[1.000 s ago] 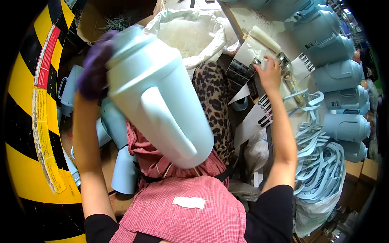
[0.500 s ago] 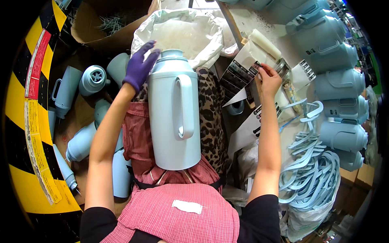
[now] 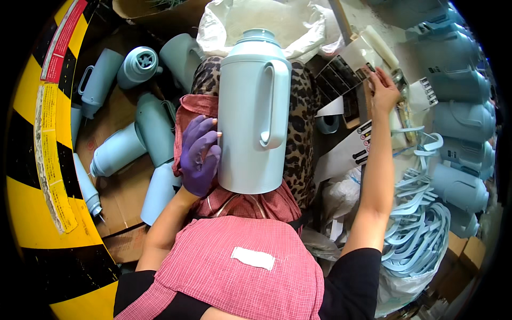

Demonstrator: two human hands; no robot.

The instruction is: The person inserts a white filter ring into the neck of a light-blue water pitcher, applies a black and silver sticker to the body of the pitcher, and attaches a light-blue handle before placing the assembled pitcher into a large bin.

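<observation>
Workshop corner, crowded: cardboard (image 3: 118, 204) strewn with jugs at left, table (image 3: 373, 13) at right, yellow-and-black striped band (image 3: 24, 168) along the far left.

Left grip (image 3: 200, 157), in a purple glove with bare fingertips: fingers parted and loosely bent, beside the lower left wall of the pale-blue jug (image 3: 245, 122). Fingertips at or just beside the wall; cannot tell whether they touch. Jug rests over the lap, mouth pointing away from the wearer, base toward the apron (image 3: 213, 272), handle (image 3: 276, 106) on its right.

Right grip (image 3: 385, 95), bare: thumb and fingers pinching a small dark label (image 3: 370, 68) above the sheets, well apart from the jug, to its upper right.

Counts: 1 jug in the lap. At least 7 jugs (image 3: 120, 149) on the left, some partly hidden. At least 6 more (image 3: 463, 121) stacked along the right. Label sheets (image 3: 341, 154): 3 seen. 1 pale roll (image 3: 380, 45) near the right grip. 1 open white sack (image 3: 266, 18) beyond the knees. Loose handles (image 3: 421, 234), too tangled to count, heaped over 1 white bag (image 3: 400, 298).

Pose: left elbow bent, short forearm angled up and inward, palm side toward the jug. Right forearm reaches up and slightly outward from the lower right, sleeve ending above the elbow.
</observation>
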